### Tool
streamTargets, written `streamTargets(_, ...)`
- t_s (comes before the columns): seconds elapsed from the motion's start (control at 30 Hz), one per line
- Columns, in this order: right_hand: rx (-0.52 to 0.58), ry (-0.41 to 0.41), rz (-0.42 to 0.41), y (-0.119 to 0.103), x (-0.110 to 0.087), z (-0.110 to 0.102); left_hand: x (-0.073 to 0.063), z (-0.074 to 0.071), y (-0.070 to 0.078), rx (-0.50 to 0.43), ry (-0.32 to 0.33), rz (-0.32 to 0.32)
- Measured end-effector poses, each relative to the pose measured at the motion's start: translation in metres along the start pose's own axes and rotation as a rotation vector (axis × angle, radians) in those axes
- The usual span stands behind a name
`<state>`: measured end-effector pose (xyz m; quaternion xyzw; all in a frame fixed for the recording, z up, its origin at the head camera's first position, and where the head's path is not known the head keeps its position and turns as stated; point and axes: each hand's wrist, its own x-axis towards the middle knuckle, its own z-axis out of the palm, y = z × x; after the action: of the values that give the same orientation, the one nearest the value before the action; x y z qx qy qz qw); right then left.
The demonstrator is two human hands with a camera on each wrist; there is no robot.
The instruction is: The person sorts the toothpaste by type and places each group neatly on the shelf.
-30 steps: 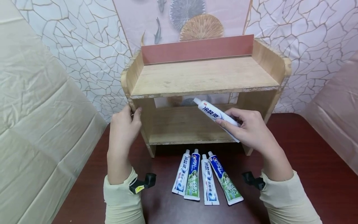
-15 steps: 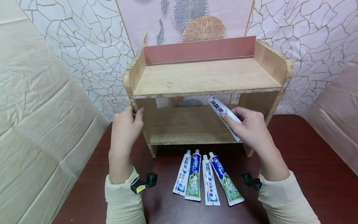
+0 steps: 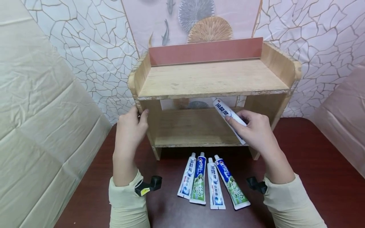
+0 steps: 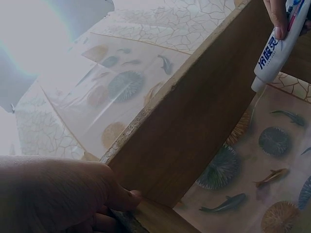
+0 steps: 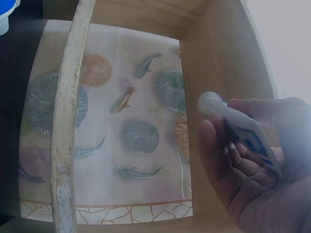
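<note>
My right hand [image 3: 256,130] pinches a white toothpaste tube [image 3: 228,115] between thumb and fingers at the front of the shelf's lower opening. The tube slants up to the left, its cap end hidden behind the upper board's front edge in the head view. In the left wrist view the white cap [image 4: 257,84] shows, pointing down. My left hand [image 3: 131,128] grips the front edge of the left side panel [image 3: 151,123] of a small wooden shelf [image 3: 211,79], thumb on the inner side. Several toothpaste tubes lie fanned on the table, including a blue-and-green one [image 3: 232,182].
The tubes lie just before the shelf's lower board [image 3: 199,131]. A pinkish strip [image 3: 205,52] runs along the back of the upper board. Behind stands a patterned backdrop [image 3: 94,57], and the dark red table [image 3: 91,190] extends on both sides.
The held toothpaste tube has turned and shifted right, its cap passing behind the upper board's edge. My left hand keeps its grip on the side panel. The head view has shifted slightly.
</note>
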<state>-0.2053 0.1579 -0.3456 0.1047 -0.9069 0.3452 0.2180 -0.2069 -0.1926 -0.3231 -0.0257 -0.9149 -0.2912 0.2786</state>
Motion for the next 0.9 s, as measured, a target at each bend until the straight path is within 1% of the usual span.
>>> streamTargets(0.2,0.006,0.019,0.003,-0.001,-0.001,-0.004,0.001,0.000,0.000,0.003,-0.005,-0.008)
streamTargets(0.3,0.022,0.024,0.010,-0.003,-0.003,-0.007,0.001,0.001,0.000,0.005,-0.009,-0.012)
streamTargets(0.4,0.042,0.023,-0.001,-0.007,-0.004,-0.010,0.001,0.000,-0.001,0.008,-0.007,-0.011)
streamTargets(0.57,0.060,0.022,-0.038,-0.014,-0.008,-0.015,0.000,0.000,-0.001,0.004,0.002,0.001)
streamTargets(0.7,0.067,0.042,-0.072,-0.022,-0.013,-0.020,0.000,0.000,-0.002,0.001,0.002,0.004)
streamTargets(0.9,0.063,0.053,-0.142,-0.034,-0.020,-0.031,0.000,0.001,-0.002,0.001,0.001,0.013)
